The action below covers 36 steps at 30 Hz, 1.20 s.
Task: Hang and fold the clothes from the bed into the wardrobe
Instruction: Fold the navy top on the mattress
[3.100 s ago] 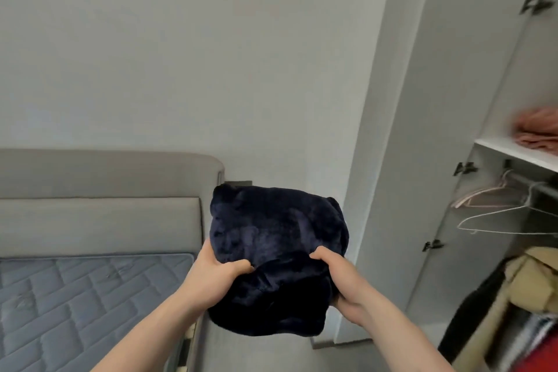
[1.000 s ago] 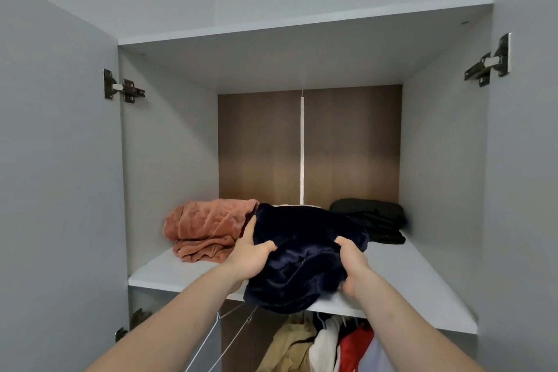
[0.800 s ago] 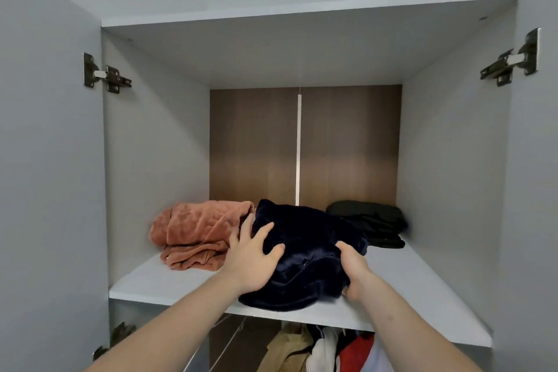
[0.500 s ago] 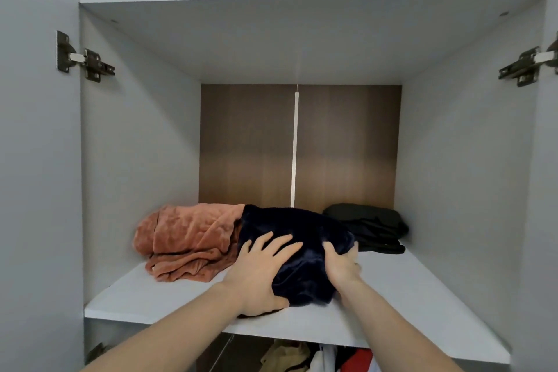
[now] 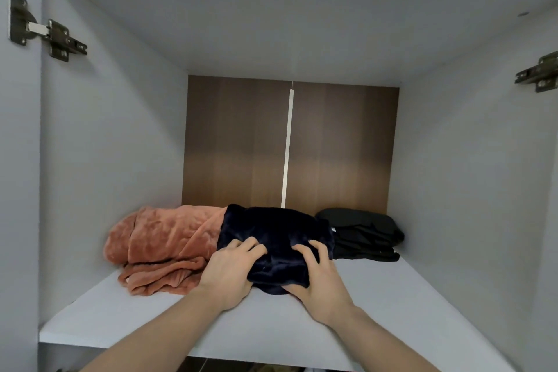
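A folded dark navy plush garment (image 5: 273, 228) lies on the white wardrobe shelf (image 5: 169, 326), between two other folded piles. My left hand (image 5: 228, 273) presses against its front left side with the fingers lying over the fabric. On its front right side my right hand (image 5: 318, 279) rests with the fingers spread, the palm low at the garment's bottom edge. Neither hand grips the cloth.
A folded orange plush garment (image 5: 160, 243) touches the navy one on the left. A folded black garment (image 5: 363, 232) sits at the back right. The brown back panel (image 5: 235, 142) is behind them. Door hinges (image 5: 45, 32) stick out at both sides.
I carried the navy bundle from beside the bed up onto the shelf, set it down and pushed it deeper in. Both hands went from gripping it to pressing on its front.
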Available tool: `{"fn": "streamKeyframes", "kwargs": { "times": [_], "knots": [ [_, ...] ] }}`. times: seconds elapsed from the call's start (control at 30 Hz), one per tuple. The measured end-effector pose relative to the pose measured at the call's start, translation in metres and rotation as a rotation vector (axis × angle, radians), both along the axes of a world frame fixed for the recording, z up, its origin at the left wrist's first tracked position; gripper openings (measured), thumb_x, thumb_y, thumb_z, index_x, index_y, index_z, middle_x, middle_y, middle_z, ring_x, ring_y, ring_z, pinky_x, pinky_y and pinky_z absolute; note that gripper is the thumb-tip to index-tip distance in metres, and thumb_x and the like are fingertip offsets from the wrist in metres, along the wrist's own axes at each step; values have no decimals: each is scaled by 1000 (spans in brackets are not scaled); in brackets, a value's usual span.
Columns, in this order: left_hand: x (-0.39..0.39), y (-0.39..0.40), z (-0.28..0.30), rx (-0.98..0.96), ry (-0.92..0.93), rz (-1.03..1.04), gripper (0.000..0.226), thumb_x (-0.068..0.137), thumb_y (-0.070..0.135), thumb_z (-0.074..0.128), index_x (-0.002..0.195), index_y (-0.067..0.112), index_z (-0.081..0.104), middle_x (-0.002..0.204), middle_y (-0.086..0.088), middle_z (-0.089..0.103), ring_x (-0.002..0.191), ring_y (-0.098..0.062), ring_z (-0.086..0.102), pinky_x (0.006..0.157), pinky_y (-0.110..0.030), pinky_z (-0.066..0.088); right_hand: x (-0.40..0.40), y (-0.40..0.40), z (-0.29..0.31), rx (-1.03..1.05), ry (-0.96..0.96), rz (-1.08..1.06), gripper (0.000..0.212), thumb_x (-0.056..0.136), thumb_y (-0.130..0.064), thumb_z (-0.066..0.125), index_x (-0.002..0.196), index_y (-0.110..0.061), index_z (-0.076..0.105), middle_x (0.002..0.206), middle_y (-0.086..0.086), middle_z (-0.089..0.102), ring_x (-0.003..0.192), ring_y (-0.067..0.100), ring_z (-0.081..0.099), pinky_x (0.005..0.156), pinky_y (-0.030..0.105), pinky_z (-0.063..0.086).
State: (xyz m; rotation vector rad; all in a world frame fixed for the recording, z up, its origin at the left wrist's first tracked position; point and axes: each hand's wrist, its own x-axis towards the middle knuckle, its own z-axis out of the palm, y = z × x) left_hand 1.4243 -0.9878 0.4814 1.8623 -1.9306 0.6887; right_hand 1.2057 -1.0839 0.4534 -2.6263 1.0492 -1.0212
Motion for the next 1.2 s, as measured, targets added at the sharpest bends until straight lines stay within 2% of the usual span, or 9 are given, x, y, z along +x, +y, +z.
{"fn": "streamKeyframes", "kwargs": {
  "times": [0.13,0.23,0.33,0.5,0.67,0.8,0.9,1.0,1.2],
  "knots": [
    [12,-10,-6,-31,34,-7,47,86,25,60,130,38,52,126,18,51,106,-15,56,68,-25,42,21,-13,-1,0,-37,-48,64,93,-40,74,146,-38,38,151,-8,23,115,19,49,101,26,45],
    [20,-19,-12,-9,63,-29,55,86,32,61,138,39,45,131,21,44,112,-13,50,87,-26,43,29,-26,-3,50,-52,-29,61,93,-32,74,143,-34,40,148,-6,25,114,19,49,100,27,46],
    [27,-25,-26,45,128,-71,69,86,48,53,150,40,28,147,20,27,136,-10,30,114,-29,23,33,-37,-7,100,-19,-21,63,95,-31,70,146,-33,32,150,-5,17,119,20,40,105,28,40],
    [31,-34,-35,147,141,-22,84,87,69,39,159,36,11,163,16,6,156,-13,-7,126,-37,-3,42,-41,-6,153,83,-83,65,98,-36,61,149,-32,22,159,-2,6,133,27,35,113,39,35],
    [22,-34,-35,249,77,76,82,100,53,33,162,35,-16,168,14,-23,153,-18,-33,122,-46,-22,43,-27,1,200,181,-124,72,101,-40,51,158,-31,8,168,-1,-11,147,32,23,119,44,27],
    [11,-20,-36,202,58,98,81,104,41,31,150,37,-35,162,14,-38,151,-22,-36,120,-47,-28,29,-13,-4,226,168,-75,84,101,-47,49,162,-37,-8,168,-10,-28,158,29,4,127,45,15],
    [5,-9,-39,96,66,79,86,99,41,35,151,40,-33,160,13,-41,153,-23,-34,118,-41,-32,20,-1,-9,184,68,-39,91,96,-46,52,159,-48,-15,165,-17,-31,159,27,-7,129,44,12],
    [2,1,-39,-23,147,51,93,93,42,45,159,39,-21,166,14,-31,156,-20,-27,125,-41,-20,16,8,-9,96,-33,-26,95,93,-40,54,155,-56,-17,165,-20,-30,159,25,-12,129,43,11],
    [2,9,-40,-111,270,28,94,93,41,56,163,39,-7,168,17,-22,157,-14,-22,128,-42,-10,13,13,-6,3,-171,-27,92,92,-43,56,160,-52,-6,169,-22,-15,159,14,-5,129,35,14]
  ]
}}
